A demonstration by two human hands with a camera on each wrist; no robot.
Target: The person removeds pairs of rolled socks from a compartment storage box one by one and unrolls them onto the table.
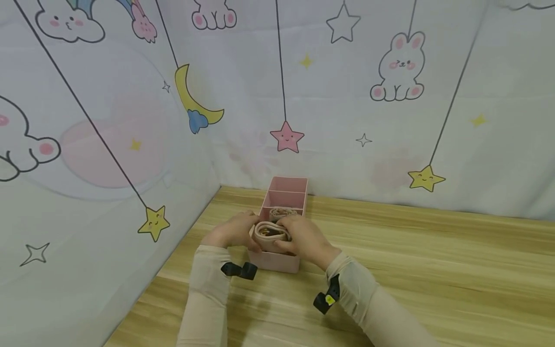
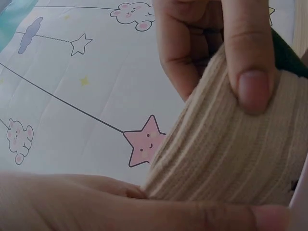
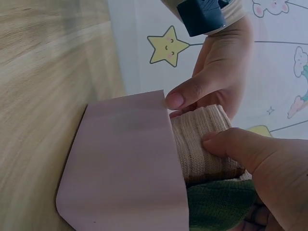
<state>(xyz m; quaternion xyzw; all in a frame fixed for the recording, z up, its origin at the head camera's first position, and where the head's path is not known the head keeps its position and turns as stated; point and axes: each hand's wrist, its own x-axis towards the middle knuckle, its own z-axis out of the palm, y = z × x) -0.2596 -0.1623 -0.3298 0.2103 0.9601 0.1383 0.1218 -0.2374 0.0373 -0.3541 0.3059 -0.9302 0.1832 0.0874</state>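
Note:
A rolled beige ribbed sock (image 1: pixel 273 231) with a dark inside stands at the front end of a pink divided box (image 1: pixel 273 261). My right hand (image 1: pixel 305 238) pinches it, the thumb on its near face and the fingers behind. At its other side, my left hand (image 1: pixel 236 230) holds it between thumb and fingers, with that thumb at the box's rim in the right wrist view. Green cloth (image 3: pixel 219 204) shows beside the ribbed roll, partly hidden by the box wall. Behind it, a second beige roll (image 1: pixel 284 212) lies in the box.
The box's back compartments (image 1: pixel 288 185) lie toward the wall. A wood-grain table (image 1: pixel 416 270) spreads to the right. Printed cloth walls (image 1: pixel 347 106) rise at the back and left, close behind the box. Black wrist cameras (image 1: pixel 327 295) are strapped to both sleeves.

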